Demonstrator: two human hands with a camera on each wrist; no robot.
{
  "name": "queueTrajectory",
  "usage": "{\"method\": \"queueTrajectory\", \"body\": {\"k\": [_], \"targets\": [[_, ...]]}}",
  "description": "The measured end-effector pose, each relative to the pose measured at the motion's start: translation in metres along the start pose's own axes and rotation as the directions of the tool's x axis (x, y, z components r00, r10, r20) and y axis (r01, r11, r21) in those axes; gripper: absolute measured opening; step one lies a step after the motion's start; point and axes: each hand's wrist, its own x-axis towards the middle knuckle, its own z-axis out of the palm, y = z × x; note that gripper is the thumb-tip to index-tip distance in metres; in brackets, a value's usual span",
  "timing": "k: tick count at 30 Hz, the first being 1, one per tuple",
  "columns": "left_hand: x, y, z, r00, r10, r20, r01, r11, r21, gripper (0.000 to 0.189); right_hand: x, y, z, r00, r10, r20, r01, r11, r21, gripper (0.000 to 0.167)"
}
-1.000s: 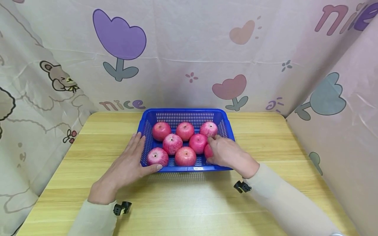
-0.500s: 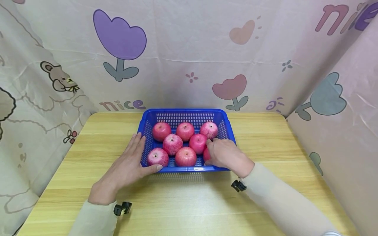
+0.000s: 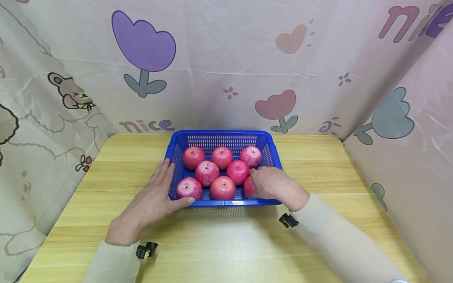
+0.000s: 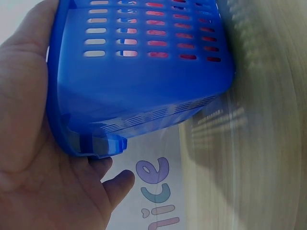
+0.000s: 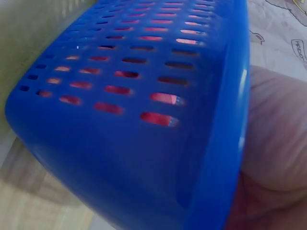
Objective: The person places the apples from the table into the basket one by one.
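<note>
A blue plastic basket (image 3: 221, 202) holds several red apples, some plain and some streaked. My left hand (image 3: 150, 198) rests on its left rim in the head view, fingers lying along the side and thumb over the front rim. In the left wrist view, the palm (image 4: 29, 124) lies against the rim. My right hand (image 3: 274, 184) reaches over the front right corner, fingers bent around the back and right of an apple (image 3: 249, 187) on the basket floor. That hand covers much of this apple. The right wrist view has the basket wall (image 5: 120, 158) before the hand.
Beside the held apple sit a bright pink apple (image 3: 238, 172) and a front apple (image 3: 223, 188). The basket stands near the back edge of a wooden table (image 3: 219, 243). A printed cloth (image 3: 219, 47) hangs behind and at both sides.
My right hand shifts slightly left, then back right, showing more of the front right apple, which sits slightly further left. The left hand and basket stay nearly still.
</note>
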Motion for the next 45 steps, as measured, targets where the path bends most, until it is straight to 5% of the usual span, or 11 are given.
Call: {"method": "queueTrajectory", "body": {"k": [9,18,28,45], "targets": [[0.000,0.000,0.000,1.000,-0.002,0.000,0.002,1.000,0.004,0.134,0.002,-0.002,0.007,0.999,0.025,-0.044,-0.026,0.999,-0.027,0.037],[0.000,0.000,0.000,1.000,-0.002,0.001,0.002,1.000,0.001,0.133,0.005,-0.002,0.011,0.999,0.035,-0.038,-0.038,0.996,-0.075,0.066],[-0.001,0.001,0.000,1.000,0.001,0.002,-0.001,1.000,-0.001,0.130,0.002,0.002,0.004,1.000,-0.003,0.027,0.004,0.999,-0.041,0.054],[-0.001,0.001,-0.002,1.000,-0.007,0.013,0.007,1.000,-0.001,0.133,0.000,0.005,0.002,1.000,-0.006,0.011,0.007,1.000,-0.009,0.050]]}}
